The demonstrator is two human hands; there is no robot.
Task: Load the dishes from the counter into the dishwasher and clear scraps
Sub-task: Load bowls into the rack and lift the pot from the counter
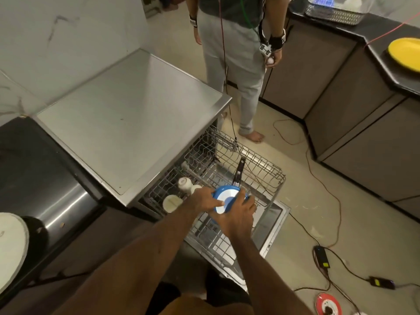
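Left grip [203, 199]; right grip [239, 215]; both curled

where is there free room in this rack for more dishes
Bare wire at the right of the rack, between the black handle and the right wall. Left end is crowded: cups and a bowl. Mid-rack, left hand and right hand hold the plate.

One blue plate [223, 199], one yellow plate [405, 54]

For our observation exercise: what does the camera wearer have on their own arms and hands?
Nothing shows: the left hand and right hand are bare, without gloves or watch, and both forearms are uncovered, with no sleeve, strap or cable in view.
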